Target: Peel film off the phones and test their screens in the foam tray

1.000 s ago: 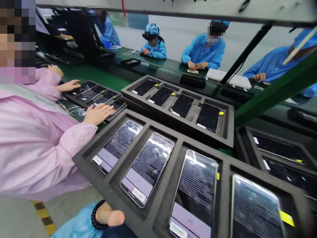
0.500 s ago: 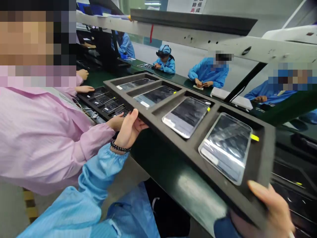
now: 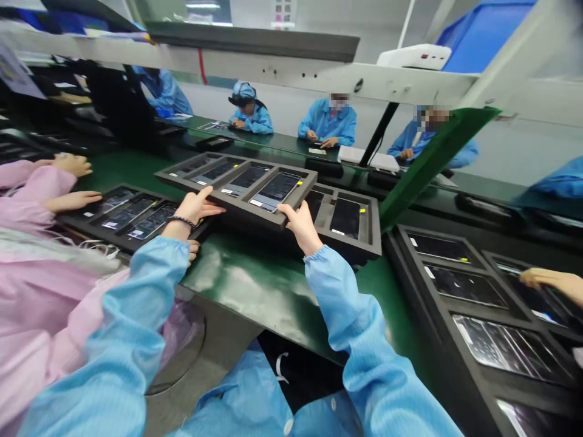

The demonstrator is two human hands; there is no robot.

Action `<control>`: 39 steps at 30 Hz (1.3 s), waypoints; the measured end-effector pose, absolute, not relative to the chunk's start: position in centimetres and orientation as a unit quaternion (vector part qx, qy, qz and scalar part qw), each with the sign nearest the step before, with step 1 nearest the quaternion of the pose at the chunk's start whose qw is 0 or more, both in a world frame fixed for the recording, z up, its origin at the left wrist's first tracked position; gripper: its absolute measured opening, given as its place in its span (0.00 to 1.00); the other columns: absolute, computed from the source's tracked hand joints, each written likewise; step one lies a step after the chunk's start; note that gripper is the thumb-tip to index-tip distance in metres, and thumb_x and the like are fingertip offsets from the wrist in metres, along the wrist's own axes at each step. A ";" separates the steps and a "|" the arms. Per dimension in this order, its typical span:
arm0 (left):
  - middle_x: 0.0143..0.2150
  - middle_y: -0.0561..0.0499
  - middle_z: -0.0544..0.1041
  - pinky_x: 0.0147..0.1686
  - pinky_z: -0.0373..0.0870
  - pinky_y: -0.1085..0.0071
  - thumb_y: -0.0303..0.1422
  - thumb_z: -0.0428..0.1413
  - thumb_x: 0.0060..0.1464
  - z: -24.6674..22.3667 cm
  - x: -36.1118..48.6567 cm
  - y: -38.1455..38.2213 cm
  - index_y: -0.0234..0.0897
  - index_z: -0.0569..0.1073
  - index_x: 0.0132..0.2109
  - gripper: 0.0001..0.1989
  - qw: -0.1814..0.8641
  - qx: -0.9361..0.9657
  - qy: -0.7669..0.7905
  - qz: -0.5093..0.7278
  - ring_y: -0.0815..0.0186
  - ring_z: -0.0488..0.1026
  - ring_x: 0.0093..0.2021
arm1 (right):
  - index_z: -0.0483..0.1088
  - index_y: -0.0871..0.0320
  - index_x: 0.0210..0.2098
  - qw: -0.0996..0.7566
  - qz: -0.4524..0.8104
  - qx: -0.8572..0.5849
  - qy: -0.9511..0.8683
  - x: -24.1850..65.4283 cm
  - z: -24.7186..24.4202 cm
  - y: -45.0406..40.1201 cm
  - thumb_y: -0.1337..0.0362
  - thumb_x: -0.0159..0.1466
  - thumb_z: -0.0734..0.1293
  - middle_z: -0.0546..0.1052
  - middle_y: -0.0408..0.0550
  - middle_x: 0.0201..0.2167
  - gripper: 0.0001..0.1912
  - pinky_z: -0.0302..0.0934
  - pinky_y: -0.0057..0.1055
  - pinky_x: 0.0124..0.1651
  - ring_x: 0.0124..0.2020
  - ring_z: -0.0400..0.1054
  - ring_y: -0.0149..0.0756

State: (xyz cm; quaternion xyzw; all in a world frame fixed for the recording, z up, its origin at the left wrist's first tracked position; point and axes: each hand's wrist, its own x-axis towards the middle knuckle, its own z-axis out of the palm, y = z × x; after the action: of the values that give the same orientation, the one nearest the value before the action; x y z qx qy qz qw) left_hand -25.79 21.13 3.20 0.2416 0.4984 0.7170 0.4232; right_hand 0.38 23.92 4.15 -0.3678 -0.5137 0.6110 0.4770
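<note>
A dark foam tray (image 3: 241, 213) with a row of several flat phone screens (image 3: 276, 189) is between my two hands. My left hand (image 3: 195, 207) grips its near edge left of the middle, thumb on top. The near right corner is in my right hand (image 3: 301, 226), its thumb over the rim and the other fingers partly hidden. Under and right of this tray is another foam tray (image 3: 374, 233), also holding screens. Whether the two trays touch, I cannot tell.
Left, a co-worker in pink has a hand (image 3: 75, 200) by another screen tray (image 3: 130, 187). Larger trays (image 3: 449, 297) stand at the right, where another person's hand (image 3: 553, 280) reaches in. A green slanted post (image 3: 437, 161) rises behind. Several people in blue sit across the bench.
The tray has gone from close and tilted before me to farther out, lower and flatter, over the other tray. Both my arms now stretch forward. The view has swung right.
</note>
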 end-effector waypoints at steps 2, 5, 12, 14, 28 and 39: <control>0.56 0.43 0.74 0.50 0.77 0.56 0.40 0.58 0.63 2.9 -25.8 20.5 0.35 0.71 0.57 0.20 0.438 0.238 0.557 0.664 0.60 0.75 0.51 | 0.55 0.55 0.61 0.468 0.623 -0.367 -0.508 2.0 3.8 22.7 0.56 0.55 0.74 0.78 0.46 0.42 0.40 0.76 0.34 0.34 0.38 0.77 0.38; 0.56 0.43 0.74 0.50 0.77 0.55 0.41 0.58 0.63 2.8 -25.1 19.8 0.35 0.70 0.58 0.21 0.429 0.244 0.610 0.620 0.59 0.75 0.52 | 0.40 0.49 0.71 0.462 0.636 -0.364 -0.499 5.9 3.1 19.3 0.53 0.60 0.71 0.78 0.48 0.48 0.49 0.75 0.34 0.29 0.33 0.79 0.37; 0.34 0.49 0.77 0.39 0.75 0.64 0.50 0.42 0.68 1.8 -20.3 19.1 0.32 0.71 0.50 0.26 0.383 0.264 0.637 0.615 0.62 0.76 0.34 | 0.42 0.47 0.71 0.422 0.622 -0.398 -0.525 17.1 -0.6 9.4 0.50 0.68 0.66 0.79 0.51 0.49 0.40 0.71 0.29 0.31 0.32 0.77 0.32; 0.28 0.48 0.77 0.36 0.73 0.65 0.50 0.36 0.67 1.3 -18.5 17.8 0.32 0.72 0.45 0.28 0.385 0.280 0.638 0.605 0.59 0.76 0.30 | 0.43 0.47 0.71 0.382 0.649 -0.418 -0.508 20.0 -2.2 6.8 0.50 0.69 0.66 0.79 0.52 0.47 0.39 0.70 0.28 0.30 0.33 0.76 0.33; 0.58 0.41 0.77 0.60 0.72 0.53 0.46 0.53 0.63 -7.4 8.1 9.6 0.46 0.63 0.67 0.28 0.545 0.741 0.339 0.199 0.54 0.77 0.56 | 0.65 0.56 0.62 0.470 -0.004 -0.863 -0.186 33.4 -2.9 -10.9 0.44 0.61 0.68 0.73 0.45 0.33 0.35 0.61 0.32 0.30 0.27 0.68 0.35; 0.68 0.38 0.63 0.67 0.63 0.46 0.41 0.58 0.59 -7.9 17.4 9.7 0.43 0.62 0.66 0.30 0.595 0.721 0.242 0.260 0.51 0.65 0.68 | 0.64 0.56 0.57 0.282 0.062 -0.931 -0.223 37.2 -3.8 -7.3 0.54 0.58 0.64 0.81 0.54 0.43 0.29 0.67 0.44 0.45 0.43 0.76 0.53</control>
State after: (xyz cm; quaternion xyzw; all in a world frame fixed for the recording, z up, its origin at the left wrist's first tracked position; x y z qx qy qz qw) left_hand 17.41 9.66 -7.93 0.7211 0.2421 0.2599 0.5949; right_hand 37.18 -7.27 -3.78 -0.9313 -0.2225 0.0620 0.2817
